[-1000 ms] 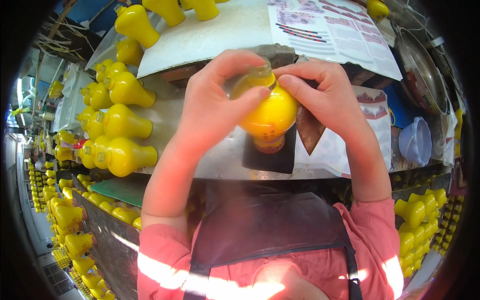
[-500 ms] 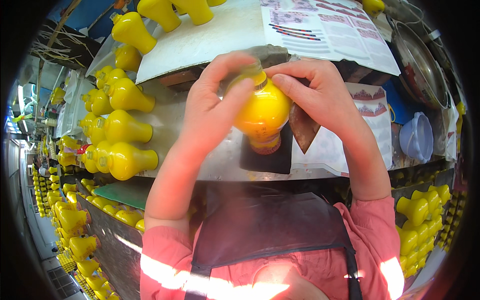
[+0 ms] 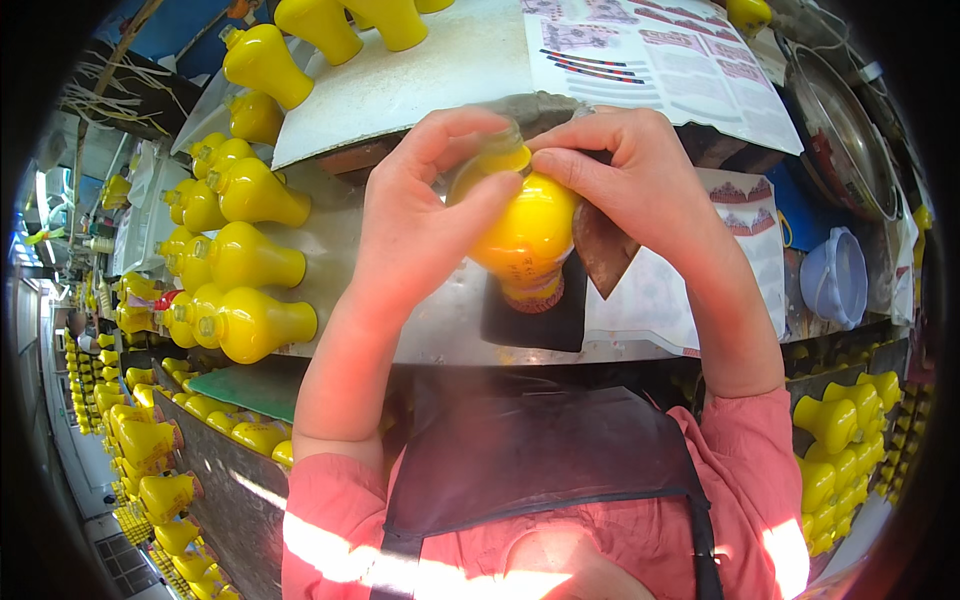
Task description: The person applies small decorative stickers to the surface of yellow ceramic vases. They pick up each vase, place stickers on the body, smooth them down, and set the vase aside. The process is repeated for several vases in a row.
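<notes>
A glossy yellow bottle (image 3: 535,225), broad at the shoulder with dark printed marks low on its side, stands in front of me on a black pad (image 3: 540,325). My left hand (image 3: 425,205) curves round its left side, thumb on the shoulder and fingers by the neck. On the other side, the thumb and forefinger of my right hand (image 3: 630,170) press together against the neck. Whether a small piece lies under those fingertips is hidden. Below my right hand lies a brown pointed piece (image 3: 606,250), just right of the bottle.
Rows of yellow bottles (image 3: 255,325) lie on the left of the metal table. Printed sheets (image 3: 620,60) with dark striped strips cover the raised white board (image 3: 420,90); another printed sheet (image 3: 640,310) lies at right. A pale blue basket (image 3: 835,277) stands beyond it.
The right thumb and finger have shifted slightly left, covering the dark band seen at the bottle's neck before. My left thumb has moved right along the shoulder.
</notes>
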Action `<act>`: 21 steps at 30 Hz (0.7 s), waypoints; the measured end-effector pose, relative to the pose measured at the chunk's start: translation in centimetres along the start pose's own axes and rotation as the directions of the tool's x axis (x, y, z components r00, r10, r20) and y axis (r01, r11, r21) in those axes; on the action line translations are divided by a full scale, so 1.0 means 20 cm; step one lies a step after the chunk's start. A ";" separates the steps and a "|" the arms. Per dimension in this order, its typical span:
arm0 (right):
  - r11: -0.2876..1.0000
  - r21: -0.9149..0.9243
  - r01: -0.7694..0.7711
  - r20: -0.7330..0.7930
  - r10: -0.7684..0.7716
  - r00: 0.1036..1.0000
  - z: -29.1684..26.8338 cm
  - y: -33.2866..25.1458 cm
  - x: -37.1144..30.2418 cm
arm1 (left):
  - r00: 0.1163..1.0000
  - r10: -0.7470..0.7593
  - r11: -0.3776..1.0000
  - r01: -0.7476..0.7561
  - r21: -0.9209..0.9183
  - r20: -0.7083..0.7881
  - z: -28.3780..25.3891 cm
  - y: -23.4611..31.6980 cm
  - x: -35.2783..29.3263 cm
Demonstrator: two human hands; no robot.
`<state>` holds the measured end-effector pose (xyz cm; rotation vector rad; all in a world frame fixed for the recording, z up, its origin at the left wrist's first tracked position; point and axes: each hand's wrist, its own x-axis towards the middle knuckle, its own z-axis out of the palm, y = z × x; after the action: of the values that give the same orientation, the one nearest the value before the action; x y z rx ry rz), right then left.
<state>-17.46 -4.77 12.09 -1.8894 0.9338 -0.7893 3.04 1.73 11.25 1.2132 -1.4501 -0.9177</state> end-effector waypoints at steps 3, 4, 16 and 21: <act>0.916 -0.318 0.244 -0.150 -0.303 0.941 0.02 -0.01 -0.01 | 0.999 -0.035 0.993 0.037 -0.114 0.024 -0.01 -0.01 0.01; 0.919 -0.309 0.244 -0.172 -0.307 0.936 0.03 -0.01 -0.01 | 0.996 -0.073 0.981 0.080 -0.177 0.045 -0.02 -0.01 0.01; 0.878 -0.397 0.268 -0.173 -0.358 0.917 0.05 -0.04 0.02 | 0.996 -0.056 0.973 0.069 -0.220 0.064 0.00 -0.06 0.03; 0.859 -0.432 0.275 -0.156 -0.372 0.915 0.05 -0.05 0.03 | 0.997 -0.048 0.973 0.059 -0.221 0.057 0.00 -0.06 0.03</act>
<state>-16.07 -4.42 12.57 -2.3980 0.9879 -1.1091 3.28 0.88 10.30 1.0727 -1.3196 -1.1245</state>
